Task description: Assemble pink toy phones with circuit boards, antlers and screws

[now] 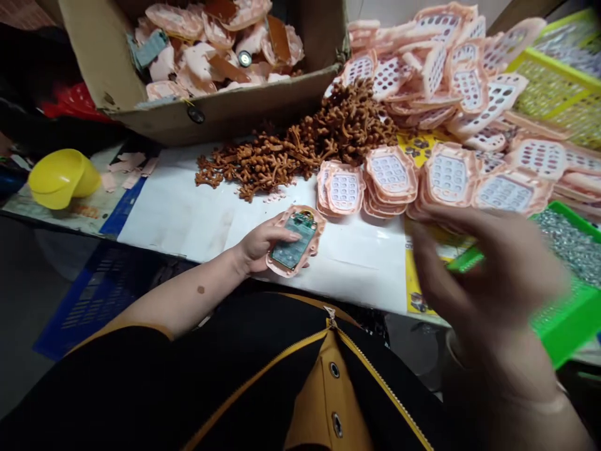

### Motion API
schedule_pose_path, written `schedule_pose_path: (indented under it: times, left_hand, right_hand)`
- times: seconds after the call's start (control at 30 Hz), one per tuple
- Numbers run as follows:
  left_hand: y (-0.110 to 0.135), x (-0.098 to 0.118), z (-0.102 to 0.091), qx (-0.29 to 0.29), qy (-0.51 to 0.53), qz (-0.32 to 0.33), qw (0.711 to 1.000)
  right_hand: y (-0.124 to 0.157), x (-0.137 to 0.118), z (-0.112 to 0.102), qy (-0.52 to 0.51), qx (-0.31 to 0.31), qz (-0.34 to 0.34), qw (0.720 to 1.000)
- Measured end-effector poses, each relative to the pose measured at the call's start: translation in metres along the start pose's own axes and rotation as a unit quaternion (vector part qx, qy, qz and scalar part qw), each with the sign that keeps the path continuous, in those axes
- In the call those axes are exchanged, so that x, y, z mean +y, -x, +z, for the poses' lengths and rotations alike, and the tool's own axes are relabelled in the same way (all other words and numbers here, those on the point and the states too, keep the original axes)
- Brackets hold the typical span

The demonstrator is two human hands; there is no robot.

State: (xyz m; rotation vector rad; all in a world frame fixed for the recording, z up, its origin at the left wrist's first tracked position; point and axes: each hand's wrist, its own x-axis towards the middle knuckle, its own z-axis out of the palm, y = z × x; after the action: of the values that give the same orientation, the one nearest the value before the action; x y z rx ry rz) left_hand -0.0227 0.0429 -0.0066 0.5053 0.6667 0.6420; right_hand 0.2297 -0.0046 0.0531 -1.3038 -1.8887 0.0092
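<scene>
My left hand [261,245] grips a pink toy-phone shell [313,228] with a green circuit board [294,242] set inside it, resting on the white sheet [188,213] at the table's near edge. My right hand [488,275] hovers blurred above the green tray [570,316] of small metal screws, fingers loosely spread, nothing visible in them. Stacks of pink keypad shells [389,178] lie just beyond both hands.
A heap of brown rubber pieces [305,147] sits behind the shell. A cardboard box [211,109] of pink parts stands at the back left, a yellow scoop [63,178] at far left. Yellow-green crates [558,81] and a large pile of pink shells [451,69] fill the back right.
</scene>
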Motion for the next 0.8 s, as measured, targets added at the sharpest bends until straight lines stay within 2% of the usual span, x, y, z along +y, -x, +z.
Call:
schedule_pose_path:
  times: [0.03,0.07,0.13,0.2,0.3,0.37,0.43,0.47,0.53,0.63,0.7,0.8]
  left_hand:
    - [0.005,0.004,-0.009,0.013,0.003,0.01,1.0]
    - [0.008,0.008,-0.017,0.022,0.006,0.021,1.0]
    - [0.014,0.015,-0.028,0.033,0.013,0.038,0.999]
    - [0.017,0.019,-0.035,0.041,0.021,0.05,0.998]
    - [0.02,0.022,-0.04,0.048,0.031,0.056,0.997]
    - [0.02,0.022,-0.042,0.051,0.038,0.051,0.997]
    - [0.02,0.023,-0.043,0.052,0.049,0.035,0.997]
    - [0.019,0.023,-0.044,0.051,0.055,0.026,0.997]
    - [0.018,0.023,-0.045,0.046,0.065,0.02,0.997]
    - [0.016,0.022,-0.045,0.036,0.065,0.031,0.997]
    - [0.015,0.022,-0.044,0.037,0.062,0.034,0.997]
    - [0.018,0.023,-0.043,0.043,0.061,0.041,0.996]
  right_hand:
    - [-0.016,0.003,0.019,0.023,-0.022,-0.055,0.998]
    - [-0.033,0.005,0.04,0.04,-0.07,-0.077,0.994]
    - [-0.066,0.011,0.086,0.084,-0.145,-0.074,0.983]
    - [-0.093,0.016,0.126,0.138,-0.179,-0.051,0.973]
    - [-0.118,0.027,0.159,0.156,-0.207,-0.032,0.965]
    - [-0.124,0.037,0.163,0.091,-0.186,0.009,0.978]
    - [-0.123,0.048,0.16,-0.034,-0.146,0.079,0.986]
    - [-0.122,0.052,0.157,-0.104,-0.123,0.117,0.98]
    - [-0.117,0.058,0.153,-0.235,-0.069,0.174,0.954]
    - [-0.11,0.057,0.15,-0.374,0.01,0.229,0.899]
    - [-0.106,0.051,0.148,-0.431,0.014,0.274,0.86]
    - [-0.1,0.036,0.142,-0.474,-0.035,0.326,0.817]
